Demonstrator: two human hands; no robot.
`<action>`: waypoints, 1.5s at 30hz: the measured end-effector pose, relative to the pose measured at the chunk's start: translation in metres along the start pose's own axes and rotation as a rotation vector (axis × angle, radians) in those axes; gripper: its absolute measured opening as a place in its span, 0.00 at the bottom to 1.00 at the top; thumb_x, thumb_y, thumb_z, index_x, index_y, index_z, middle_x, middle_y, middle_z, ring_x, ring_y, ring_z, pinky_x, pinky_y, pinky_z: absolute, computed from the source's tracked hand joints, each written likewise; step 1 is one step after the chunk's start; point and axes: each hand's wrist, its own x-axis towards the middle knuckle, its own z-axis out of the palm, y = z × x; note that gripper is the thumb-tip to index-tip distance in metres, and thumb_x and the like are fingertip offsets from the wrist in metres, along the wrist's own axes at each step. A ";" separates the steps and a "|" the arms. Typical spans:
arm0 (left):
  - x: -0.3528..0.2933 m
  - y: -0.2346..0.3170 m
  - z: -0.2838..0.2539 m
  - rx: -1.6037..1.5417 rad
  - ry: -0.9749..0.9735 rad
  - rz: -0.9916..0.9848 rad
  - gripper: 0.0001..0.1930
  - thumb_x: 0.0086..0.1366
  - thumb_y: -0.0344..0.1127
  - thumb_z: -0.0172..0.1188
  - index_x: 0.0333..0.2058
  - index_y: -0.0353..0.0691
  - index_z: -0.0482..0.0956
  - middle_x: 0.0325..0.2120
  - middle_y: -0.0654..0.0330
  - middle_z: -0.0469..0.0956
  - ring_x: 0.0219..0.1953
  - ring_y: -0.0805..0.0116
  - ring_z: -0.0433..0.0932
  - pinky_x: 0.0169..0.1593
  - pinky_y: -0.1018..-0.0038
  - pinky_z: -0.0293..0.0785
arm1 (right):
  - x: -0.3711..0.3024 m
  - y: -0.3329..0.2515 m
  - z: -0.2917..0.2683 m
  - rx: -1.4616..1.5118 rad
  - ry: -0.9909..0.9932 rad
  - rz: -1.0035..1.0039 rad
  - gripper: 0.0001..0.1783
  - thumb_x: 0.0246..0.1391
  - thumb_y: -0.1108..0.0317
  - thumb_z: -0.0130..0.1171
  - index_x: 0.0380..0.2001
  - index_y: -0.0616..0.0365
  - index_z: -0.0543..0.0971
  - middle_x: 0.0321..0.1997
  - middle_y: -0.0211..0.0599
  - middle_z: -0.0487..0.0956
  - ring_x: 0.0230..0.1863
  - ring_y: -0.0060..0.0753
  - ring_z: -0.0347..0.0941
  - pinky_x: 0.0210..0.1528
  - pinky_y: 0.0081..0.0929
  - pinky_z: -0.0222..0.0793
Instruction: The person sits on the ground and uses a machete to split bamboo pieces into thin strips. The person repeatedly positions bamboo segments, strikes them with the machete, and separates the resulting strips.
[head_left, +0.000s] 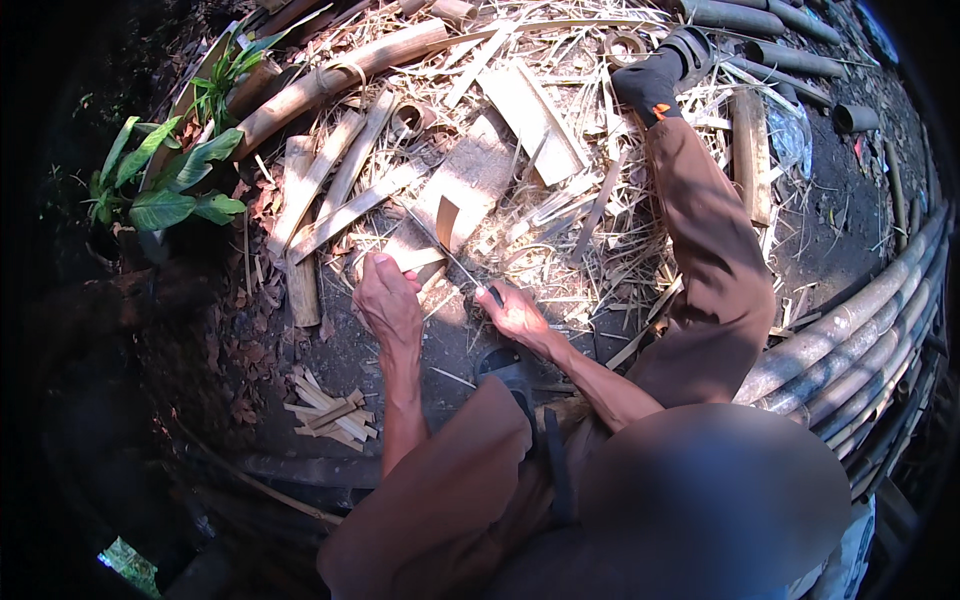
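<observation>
My right hand (518, 314) is closed around the dark handle of a knife, whose long thin blade (455, 262) slants up and to the left. My left hand (390, 303) is closed, with its fingertips at the end of a pale bamboo strip (418, 259); the grip itself is partly hidden. Against the blade stands a short brown bamboo strip (446, 220); whether it is joined to the pale one I cannot tell. Beneath them lies a flat wooden block (468, 185), dusty and partly sunlit.
Split bamboo pieces (345, 215) lie left of the block, and a wide pale slab (535, 120) lies beyond it. A small pile of short strips (335, 412) sits near my left forearm. Shavings cover the ground. Bamboo poles (850, 340) line the right; a leafy plant (165, 180) grows at left.
</observation>
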 end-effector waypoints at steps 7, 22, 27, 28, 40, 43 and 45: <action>0.019 -0.008 -0.001 -0.004 -0.028 0.079 0.18 0.70 0.37 0.39 0.33 0.26 0.70 0.15 0.48 0.76 0.18 0.62 0.80 0.23 0.68 0.74 | 0.021 -0.016 0.007 -0.062 -0.002 0.060 0.28 0.64 0.46 0.46 0.35 0.68 0.73 0.25 0.59 0.75 0.28 0.59 0.73 0.35 0.48 0.66; 0.001 0.002 0.000 -0.065 -0.049 -0.062 0.18 0.70 0.37 0.38 0.30 0.28 0.70 0.16 0.50 0.77 0.18 0.64 0.80 0.24 0.69 0.75 | -0.013 -0.066 -0.004 -0.140 -0.104 -0.130 0.19 0.62 0.55 0.53 0.44 0.61 0.73 0.26 0.56 0.77 0.32 0.56 0.77 0.31 0.45 0.71; 0.004 -0.014 -0.005 -0.155 -0.023 -0.079 0.20 0.71 0.39 0.37 0.35 0.25 0.72 0.17 0.50 0.78 0.18 0.63 0.79 0.24 0.71 0.74 | 0.010 0.018 -0.006 -0.120 -0.041 0.218 0.31 0.62 0.43 0.46 0.43 0.66 0.73 0.32 0.60 0.79 0.40 0.59 0.77 0.43 0.49 0.68; 0.007 -0.023 -0.012 -0.193 0.002 -0.086 0.21 0.71 0.39 0.37 0.36 0.25 0.72 0.18 0.50 0.78 0.18 0.63 0.79 0.24 0.71 0.74 | 0.014 0.013 -0.010 -0.079 -0.079 0.251 0.31 0.62 0.43 0.45 0.43 0.66 0.73 0.33 0.60 0.79 0.40 0.60 0.76 0.44 0.50 0.67; -0.011 -0.196 -0.038 0.363 0.133 -0.232 0.29 0.68 0.46 0.48 0.60 0.30 0.63 0.56 0.39 0.67 0.60 0.41 0.64 0.62 0.56 0.59 | 0.021 -0.014 -0.045 -0.271 0.628 -0.372 0.17 0.64 0.58 0.50 0.40 0.64 0.74 0.30 0.51 0.76 0.29 0.52 0.74 0.35 0.43 0.72; -0.019 -0.188 -0.037 0.330 0.241 -0.135 0.27 0.67 0.42 0.51 0.58 0.30 0.64 0.56 0.40 0.67 0.59 0.42 0.65 0.61 0.56 0.60 | 0.057 -0.038 -0.104 -0.067 0.899 -0.143 0.17 0.65 0.57 0.49 0.35 0.64 0.70 0.27 0.45 0.75 0.28 0.37 0.73 0.32 0.33 0.70; -0.022 -0.159 -0.009 0.220 0.159 -0.090 0.24 0.66 0.39 0.52 0.57 0.30 0.65 0.54 0.41 0.68 0.57 0.43 0.67 0.61 0.57 0.61 | 0.076 -0.014 -0.152 0.089 0.882 0.090 0.25 0.62 0.46 0.53 0.33 0.63 0.69 0.20 0.39 0.74 0.20 0.30 0.72 0.23 0.28 0.69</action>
